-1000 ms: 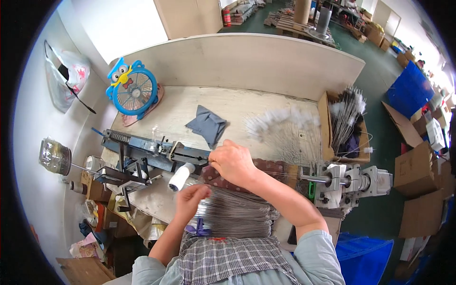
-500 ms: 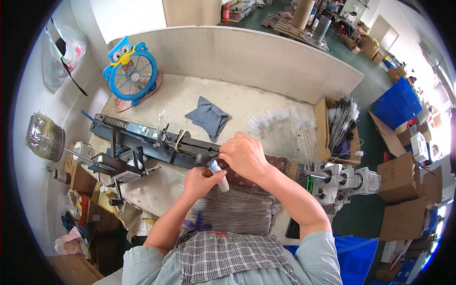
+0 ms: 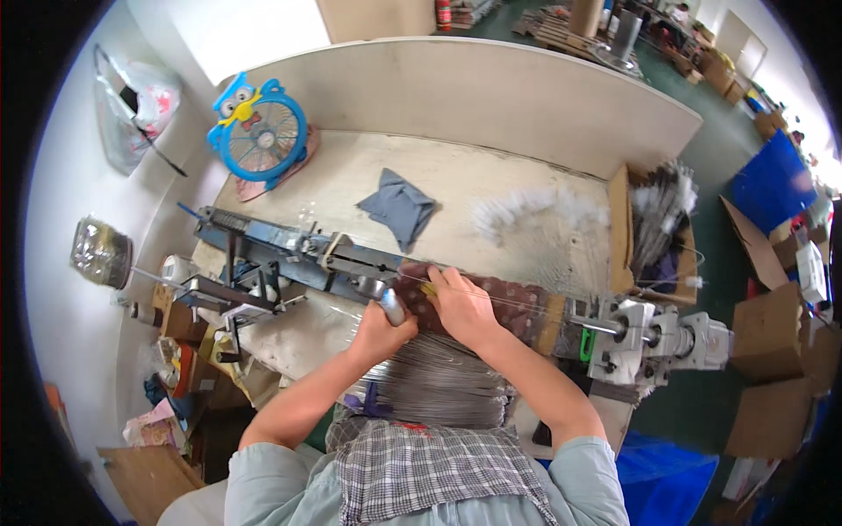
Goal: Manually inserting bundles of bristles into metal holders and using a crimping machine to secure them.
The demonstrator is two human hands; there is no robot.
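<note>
Left hand [image 3: 379, 326]: fingers curled and pressed together around a small pale cylinder [image 3: 391, 307], which sticks up out of the fist toward the blue machine rail [image 3: 289, 250]. Right hand [image 3: 463, 302]: lies palm down on a dark brown patterned strip [image 3: 517, 302] along the machine bed, fingers bent and pressed onto it; whether anything is pinched under the fingertips cannot be told. A thin wire [image 3: 526, 305] runs from beside the right hand toward the grey motor unit [image 3: 653, 337] at the right end of the machine.

Just below both hands, a thick bundle of grey wires [image 3: 438, 390] lies across the person's lap over a checked cloth [image 3: 430, 473]; the forearms cross above it and hide part of it.

Further out on the beige table [image 3: 491, 180]: a folded grey cloth [image 3: 399, 206] behind the rail, a spread of white fluffy fibres [image 3: 535, 210] to its right, and a cardboard box [image 3: 618, 228] at the right edge with brush-like sticks [image 3: 662, 206] inside. A blue fan with an owl figure [image 3: 259, 131] stands at the far left corner. A plastic bag [image 3: 132, 101] hangs on the left wall. Cardboard boxes [image 3: 776, 333] stand on the floor at right.
</note>
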